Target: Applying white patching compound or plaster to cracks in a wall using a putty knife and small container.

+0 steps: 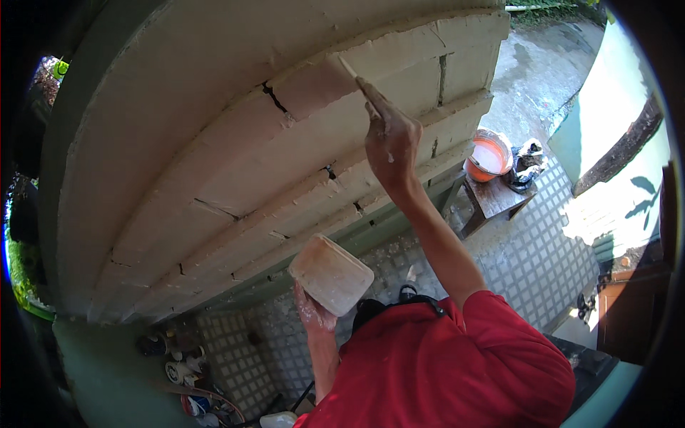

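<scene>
My right hand [394, 146] is raised to a pale wall of blocks [285, 135] and closed around a thin tool [352, 73]. The tool's narrow, light tip meets the wall near a ridge; whether it is a brush or a scraper I cannot tell. Lower down, my left hand [314, 312] grips a whitish plastic tub [332, 274] from below and its side. The tub is tilted, and what it holds is hidden. Both hands carry pale smears. Dark gaps and cracks show between the wall's blocks, and raised ledges run along it.
To the right, an orange bucket [489, 155] of pale liquid and a black plastic bag [526, 165] stand on a small wooden bench [494, 197]. Tiled floor [524, 246] lies below. Cans and assorted items [182, 371] crowd the lower left. A brown cabinet [631, 310] stands far right.
</scene>
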The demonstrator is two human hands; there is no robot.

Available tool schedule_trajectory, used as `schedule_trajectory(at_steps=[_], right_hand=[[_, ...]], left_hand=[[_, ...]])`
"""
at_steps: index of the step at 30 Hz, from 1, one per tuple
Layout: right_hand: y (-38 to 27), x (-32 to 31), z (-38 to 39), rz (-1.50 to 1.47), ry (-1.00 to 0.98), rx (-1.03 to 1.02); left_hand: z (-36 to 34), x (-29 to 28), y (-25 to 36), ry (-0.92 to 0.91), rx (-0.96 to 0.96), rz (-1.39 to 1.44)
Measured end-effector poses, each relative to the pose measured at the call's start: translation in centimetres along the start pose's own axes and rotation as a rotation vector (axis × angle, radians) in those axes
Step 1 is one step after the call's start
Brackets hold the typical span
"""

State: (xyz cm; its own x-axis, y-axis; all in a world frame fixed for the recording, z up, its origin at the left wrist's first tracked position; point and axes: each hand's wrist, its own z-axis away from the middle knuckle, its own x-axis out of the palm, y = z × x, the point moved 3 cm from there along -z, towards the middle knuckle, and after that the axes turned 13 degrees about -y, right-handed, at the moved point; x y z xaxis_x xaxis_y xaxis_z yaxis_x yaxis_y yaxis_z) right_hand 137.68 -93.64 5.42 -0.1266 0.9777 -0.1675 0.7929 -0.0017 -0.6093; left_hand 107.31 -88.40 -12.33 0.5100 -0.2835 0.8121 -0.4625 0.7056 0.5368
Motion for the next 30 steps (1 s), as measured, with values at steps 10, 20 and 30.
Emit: schedule_trajectory(at_steps=[10,20,30], right_hand=[[1.0,1.3,0.7,0.081,-0.056,-0.083],[4.4,-4.8,-3.4,0.155,0.175,0.112],[-3.3,4.7,3.4,0.035,-0.22,-0.037]], left_hand=[[-0.1,0.2,-1.1,-0.044,-0.009,0.002],[0.6,0.1,-1.2,-0.038,-0.012,-0.022],[1.1,1.4,-1.3,-0.029,-0.035,-0.075]])
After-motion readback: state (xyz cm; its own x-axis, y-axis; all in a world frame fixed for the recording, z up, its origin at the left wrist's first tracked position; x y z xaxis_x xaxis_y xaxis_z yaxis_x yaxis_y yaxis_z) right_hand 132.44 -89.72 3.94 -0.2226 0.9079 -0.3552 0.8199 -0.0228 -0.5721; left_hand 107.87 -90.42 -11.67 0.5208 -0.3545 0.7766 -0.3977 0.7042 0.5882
